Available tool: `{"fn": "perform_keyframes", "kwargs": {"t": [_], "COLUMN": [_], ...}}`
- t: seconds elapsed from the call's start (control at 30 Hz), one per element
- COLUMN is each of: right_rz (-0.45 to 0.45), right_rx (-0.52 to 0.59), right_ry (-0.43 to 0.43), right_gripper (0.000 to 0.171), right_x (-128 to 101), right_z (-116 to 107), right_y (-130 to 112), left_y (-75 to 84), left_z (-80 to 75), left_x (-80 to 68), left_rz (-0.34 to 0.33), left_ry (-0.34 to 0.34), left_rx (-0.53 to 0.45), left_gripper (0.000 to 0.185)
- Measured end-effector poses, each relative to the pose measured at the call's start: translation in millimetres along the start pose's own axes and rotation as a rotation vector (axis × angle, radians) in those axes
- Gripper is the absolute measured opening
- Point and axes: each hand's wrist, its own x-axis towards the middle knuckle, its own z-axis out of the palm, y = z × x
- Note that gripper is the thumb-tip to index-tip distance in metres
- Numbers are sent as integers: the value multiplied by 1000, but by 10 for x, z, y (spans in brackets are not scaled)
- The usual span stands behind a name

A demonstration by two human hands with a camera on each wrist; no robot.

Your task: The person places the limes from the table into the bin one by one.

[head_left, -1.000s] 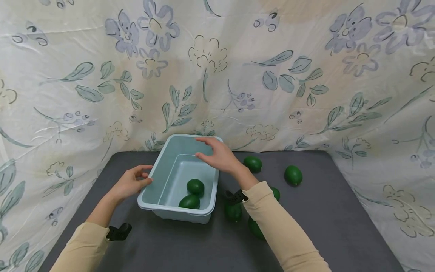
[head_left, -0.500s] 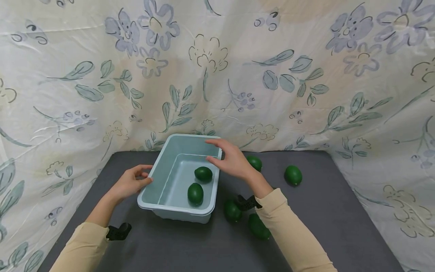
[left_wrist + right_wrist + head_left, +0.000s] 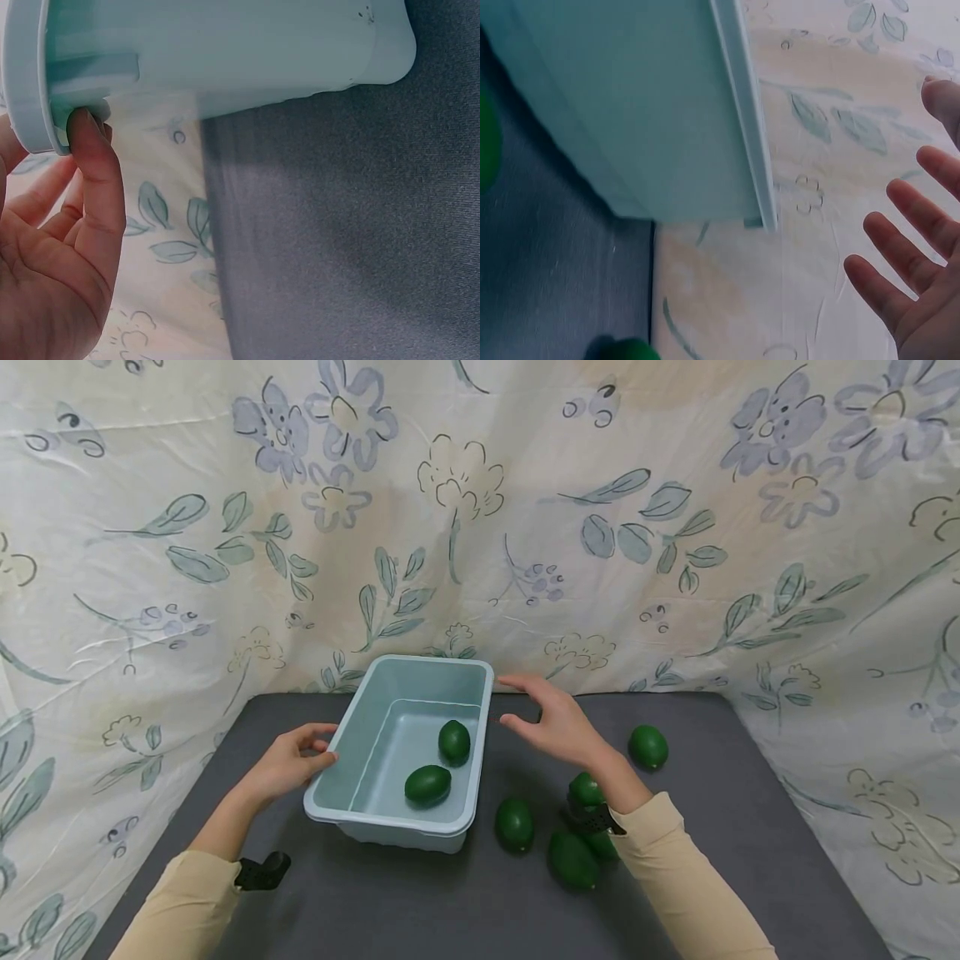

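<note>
Your left hand grips the left rim of the pale blue rectangular plastic tub at frame centre, thumb on top, fingers curled under the lip (plain in the left wrist view). Your right hand hovers just right of the tub, fingers spread, holding nothing. Two glossy green oval fruits lie inside; more green fruits sit lower right on the dark grey table.
</note>
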Motion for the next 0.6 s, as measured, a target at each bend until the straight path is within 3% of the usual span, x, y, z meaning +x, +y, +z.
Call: {"fn": "perform_keyframes", "kwargs": {"t": [0.6], "right_rz": [116], "right_rx": [-9], "right_ry": [-64], "right_gripper": [56], "right_x": [-460], "right_z": [-145], "right_y": [457], "left_y": [-28], "left_z": [1], "left_x": [24], "left_rz": [-3], "left_ry": [-10], "left_rx": [-16], "left_gripper": [53]}}
